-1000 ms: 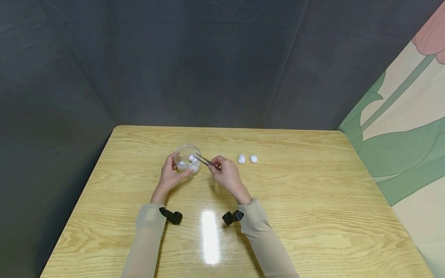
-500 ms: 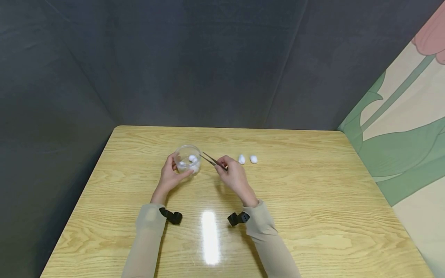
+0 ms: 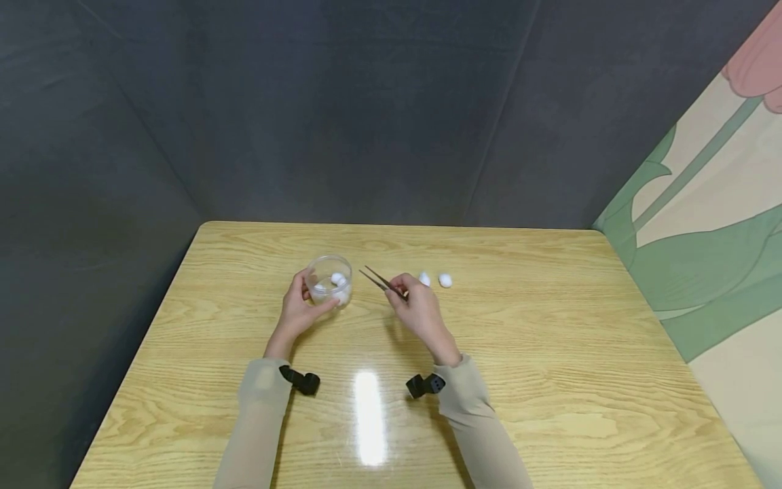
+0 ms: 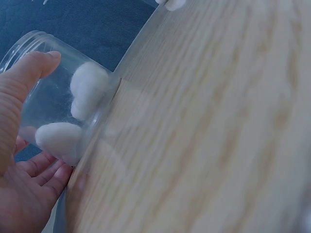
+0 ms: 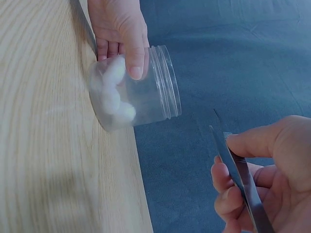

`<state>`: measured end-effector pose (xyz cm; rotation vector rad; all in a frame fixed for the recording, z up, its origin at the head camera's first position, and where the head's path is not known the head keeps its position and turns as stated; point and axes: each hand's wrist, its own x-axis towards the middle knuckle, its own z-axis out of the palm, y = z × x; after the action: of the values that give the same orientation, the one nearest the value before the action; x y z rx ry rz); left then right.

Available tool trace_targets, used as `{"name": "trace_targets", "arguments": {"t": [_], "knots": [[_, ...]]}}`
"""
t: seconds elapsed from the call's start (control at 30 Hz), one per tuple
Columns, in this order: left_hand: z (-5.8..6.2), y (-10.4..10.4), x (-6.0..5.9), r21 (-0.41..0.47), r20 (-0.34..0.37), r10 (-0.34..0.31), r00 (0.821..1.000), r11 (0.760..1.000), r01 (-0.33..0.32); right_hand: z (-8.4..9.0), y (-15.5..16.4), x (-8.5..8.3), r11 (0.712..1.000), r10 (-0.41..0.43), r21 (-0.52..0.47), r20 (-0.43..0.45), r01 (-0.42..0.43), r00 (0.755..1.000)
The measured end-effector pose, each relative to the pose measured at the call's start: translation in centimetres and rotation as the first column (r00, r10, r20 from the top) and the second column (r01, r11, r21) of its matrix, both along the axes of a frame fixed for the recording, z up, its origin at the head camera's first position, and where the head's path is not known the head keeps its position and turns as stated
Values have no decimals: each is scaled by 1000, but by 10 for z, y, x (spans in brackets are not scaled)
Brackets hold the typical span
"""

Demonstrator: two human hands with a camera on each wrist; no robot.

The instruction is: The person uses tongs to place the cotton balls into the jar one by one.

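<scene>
My left hand [image 3: 301, 309] grips a clear plastic jar [image 5: 150, 99] that stands upright on the table, its mouth uncovered. Several white cotton balls [image 4: 90, 90] lie at the bottom of it. Thumb on the near side, fingers behind, the hand wraps the wall. My right hand [image 3: 418, 309] pinches a pair of metal tweezers [image 5: 240, 177] between thumb and fingers, to the right of the jar. The tweezers' tips are apart with nothing between them, and they point toward the jar. Just beyond the right hand lies a cotton ball [image 3: 424, 278], partly covered by it.
Another cotton ball [image 3: 445, 280] lies on the wooden table [image 3: 550, 339] right of the first. A dark cloth [image 3: 366, 122] rises behind the table's far edge, and a floral curtain [image 3: 721, 224] hangs at the right. Both wrists wear small black cameras.
My right hand has drawn the tweezers back from over the jar's mouth toward the right, and their tips have spread. A cotton ball near the tips stayed in the jar. The left hand has kept still.
</scene>
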<state>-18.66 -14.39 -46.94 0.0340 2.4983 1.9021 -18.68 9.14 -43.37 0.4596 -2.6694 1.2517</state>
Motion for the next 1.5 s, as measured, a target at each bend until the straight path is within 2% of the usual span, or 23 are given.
{"name": "trace_targets", "arguments": {"t": [0.57,0.8,1.23,1.5], "knots": [[0,-1,0,-6,9,-7,1000,1000,7,1,14,0,999,-39,2,11,39,999],[-1,-1,-2,6,8,-8,1000,1000,8,2,17,1,999,-38,2,-11,38,999],[-1,-2,-2,16,16,-11,1000,1000,11,3,24,1,997,-68,-28,39,70,997],[0,-1,-1,-2,17,-7,1000,1000,7,0,31,1,997,-78,-12,0,78,997]]}}
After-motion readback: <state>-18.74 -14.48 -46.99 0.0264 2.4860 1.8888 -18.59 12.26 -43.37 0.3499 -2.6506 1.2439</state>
